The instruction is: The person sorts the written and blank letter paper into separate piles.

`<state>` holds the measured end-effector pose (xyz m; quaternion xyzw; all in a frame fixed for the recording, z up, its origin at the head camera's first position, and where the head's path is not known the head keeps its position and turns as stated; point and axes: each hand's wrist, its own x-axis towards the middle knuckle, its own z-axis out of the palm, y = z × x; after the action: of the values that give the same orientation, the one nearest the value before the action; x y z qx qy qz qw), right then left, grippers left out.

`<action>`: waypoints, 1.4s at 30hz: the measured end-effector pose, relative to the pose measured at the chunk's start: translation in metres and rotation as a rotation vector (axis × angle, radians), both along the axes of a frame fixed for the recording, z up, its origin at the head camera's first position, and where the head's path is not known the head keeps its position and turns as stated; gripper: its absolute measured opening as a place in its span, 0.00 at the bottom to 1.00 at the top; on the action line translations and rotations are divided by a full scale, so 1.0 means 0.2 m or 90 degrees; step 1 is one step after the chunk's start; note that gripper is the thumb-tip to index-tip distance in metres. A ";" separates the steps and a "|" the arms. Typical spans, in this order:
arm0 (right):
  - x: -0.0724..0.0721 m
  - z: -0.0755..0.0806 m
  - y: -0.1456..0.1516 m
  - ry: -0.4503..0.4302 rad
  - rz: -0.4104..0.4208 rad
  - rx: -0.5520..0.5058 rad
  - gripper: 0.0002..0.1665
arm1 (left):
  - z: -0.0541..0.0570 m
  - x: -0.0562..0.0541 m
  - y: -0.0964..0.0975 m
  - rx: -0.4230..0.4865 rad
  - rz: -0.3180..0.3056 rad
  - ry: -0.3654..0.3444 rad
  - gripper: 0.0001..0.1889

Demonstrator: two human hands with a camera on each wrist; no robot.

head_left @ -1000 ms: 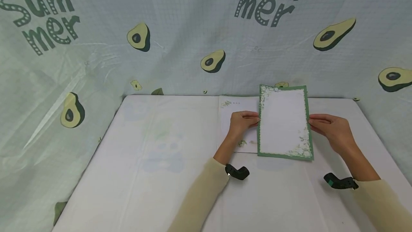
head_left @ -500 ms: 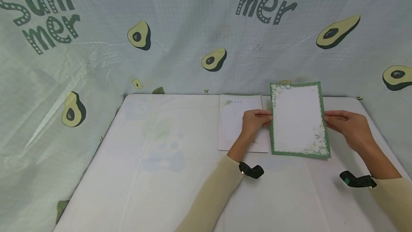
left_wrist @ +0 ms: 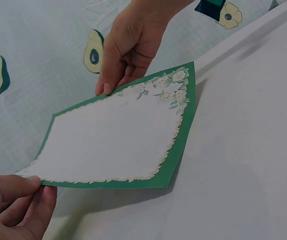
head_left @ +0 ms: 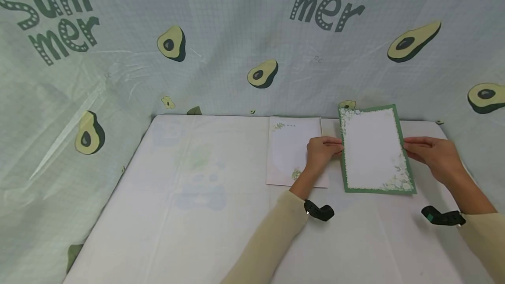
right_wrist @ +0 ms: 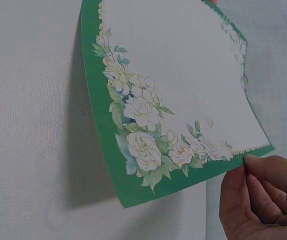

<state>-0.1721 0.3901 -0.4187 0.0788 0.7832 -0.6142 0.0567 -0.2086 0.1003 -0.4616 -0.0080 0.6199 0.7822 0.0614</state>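
Observation:
A sheet of paper with a green border and white printed flowers is held up over the right part of the table. My left hand pinches its left edge between thumb and fingers. On the opposite edge, my right hand pinches it the same way. In the left wrist view the paper bows slightly, and its near edge casts a shadow on the table. The right wrist view shows the flowered corner raised off the white surface. Behind my left hand lies a pale stack of paper with small floral prints.
The white-covered table reaches back to a curtain printed with avocados and lettering. Black straps sit at both wrists, over cream sleeves.
Both hands have carried the green-bordered sheet to the right, off the pale stack, which now shows more fully. In the last half second the sheet has tilted slightly and shifted a little further right.

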 end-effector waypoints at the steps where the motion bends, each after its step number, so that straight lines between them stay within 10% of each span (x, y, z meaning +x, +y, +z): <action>1: 0.00 -0.01 0.00 0.000 -0.001 0.018 0.09 | 0.00 0.00 0.01 -0.002 0.000 0.000 0.06; 15: -0.02 -0.12 0.08 -0.003 -0.001 0.064 0.07 | -0.07 -0.01 0.08 -0.005 0.018 -0.011 0.06; 42: -0.05 -0.18 0.12 -0.008 -0.015 0.064 0.07 | -0.02 -0.02 0.11 -0.115 0.003 0.039 0.04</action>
<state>-0.1816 0.4132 -0.4557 0.0947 0.8115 -0.5745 0.0498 -0.2121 0.1214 -0.4663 0.0091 0.6896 0.7230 0.0398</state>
